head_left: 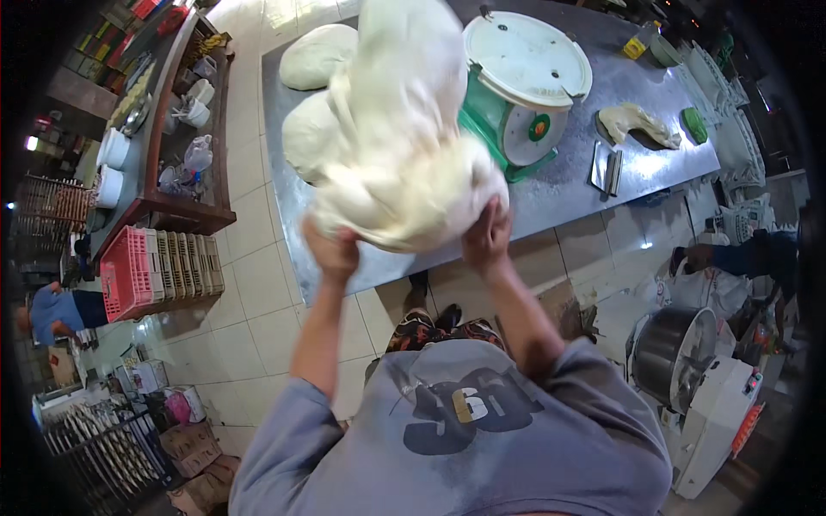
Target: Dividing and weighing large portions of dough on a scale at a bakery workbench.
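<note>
A large, stretched mass of pale dough (404, 193) hangs between my hands above the near edge of the metal table (564, 189). My left hand (334, 249) grips its lower left side, fingers closed around the edge. On the other side, my right hand (488, 232) is closed on the dough's lower right part, some fingers hidden by it. The dough's upper part is blurred. Two rounded dough pieces, one farther (318, 56) and one nearer (308, 133), lie to the left. Just right of the dough stands a green scale (527, 129) topped by a white round pan (525, 56).
A metal dough scraper (606, 168), a dough scrap (635, 125) and a green bundle (693, 125) lie on the table's right side. Stacked crates (176, 267) and a wooden counter (194, 206) stand left. At right are a mixer (675, 357) and another person (757, 258).
</note>
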Demonstrator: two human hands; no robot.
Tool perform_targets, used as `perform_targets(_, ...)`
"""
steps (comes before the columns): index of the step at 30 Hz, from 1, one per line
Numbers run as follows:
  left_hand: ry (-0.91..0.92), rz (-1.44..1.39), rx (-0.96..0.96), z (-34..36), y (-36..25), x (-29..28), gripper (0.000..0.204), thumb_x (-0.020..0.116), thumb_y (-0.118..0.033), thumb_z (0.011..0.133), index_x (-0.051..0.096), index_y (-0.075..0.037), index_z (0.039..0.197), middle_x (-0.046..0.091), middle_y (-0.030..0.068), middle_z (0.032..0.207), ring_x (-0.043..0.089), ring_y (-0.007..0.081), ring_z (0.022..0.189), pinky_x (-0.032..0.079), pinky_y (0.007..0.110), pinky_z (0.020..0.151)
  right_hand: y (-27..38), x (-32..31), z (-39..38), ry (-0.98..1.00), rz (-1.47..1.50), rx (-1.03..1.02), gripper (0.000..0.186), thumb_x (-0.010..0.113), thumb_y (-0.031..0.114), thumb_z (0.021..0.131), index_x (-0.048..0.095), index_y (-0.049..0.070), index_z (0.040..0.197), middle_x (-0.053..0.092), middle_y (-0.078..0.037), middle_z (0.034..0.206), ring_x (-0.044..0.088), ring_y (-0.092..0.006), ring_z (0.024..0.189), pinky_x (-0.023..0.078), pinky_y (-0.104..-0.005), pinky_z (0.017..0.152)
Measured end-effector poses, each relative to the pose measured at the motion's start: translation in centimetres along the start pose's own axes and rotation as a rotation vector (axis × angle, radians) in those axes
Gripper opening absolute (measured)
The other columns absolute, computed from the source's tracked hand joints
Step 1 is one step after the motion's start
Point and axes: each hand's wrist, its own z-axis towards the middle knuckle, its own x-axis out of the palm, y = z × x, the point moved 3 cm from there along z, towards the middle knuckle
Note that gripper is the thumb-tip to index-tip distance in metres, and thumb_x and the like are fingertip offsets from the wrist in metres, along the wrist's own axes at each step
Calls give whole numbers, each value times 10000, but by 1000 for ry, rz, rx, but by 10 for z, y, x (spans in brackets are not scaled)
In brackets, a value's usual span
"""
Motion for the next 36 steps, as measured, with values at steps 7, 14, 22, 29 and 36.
perform_targets(7, 873, -98, -1081, -125, -28, 12, 457, 748, -406, 785, 690, 47, 814, 659, 117, 652, 571, 163, 569, 471, 297, 536, -8, -123, -136, 59, -902, 570, 390, 553, 307, 942, 644, -48, 1074, 699, -172, 908, 658, -235, 710, 500, -309, 591)
perform_targets(14, 856, 431, -420, 9, 23, 104, 574, 604, -555, 823, 670, 2, 944, 666, 163, 761, 612, 347, 698, 490, 428, 711, -61, -84, 27, 128, -1391, 415, 520, 517, 498, 917, 641, -3, 984, 664, -252, 797, 624, -429, 721, 486, -460, 700)
perform_targets(22, 759, 60, 50, 16, -19, 139, 569, 537, -484, 880, 554, -82, 1283, 590, 135, 1251, 529, 330, 1171, 449, 376, 941, -51, -45, -18, -35, -1176, 255, 518, 523, 338, 953, 447, 9, 1345, 404, -246, 1397, 399, -431, 1253, 357, -484, 1020)
perform_targets(29, 1445, -7, -476, 58, 45, 214, 510, 489, -461, 901, 551, -149, 1300, 508, 172, 1348, 500, 370, 1188, 437, 463, 954, -114, -77, 46, 296, -827, 320, 508, 426, 253, 989, 354, 11, 1430, 360, -203, 1460, 352, -332, 1336, 267, -410, 1113)
perform_targets(36, 1285, 2, 268, 72, 38, 224, 627, 640, -526, 775, 591, -140, 1268, 625, 161, 1190, 507, 328, 1200, 466, 448, 923, -78, -75, -88, 38, -1154, 120, 994, 748, 326, 763, 153, -17, 1482, 266, -269, 1455, 318, -389, 1326, 282, -443, 1090)
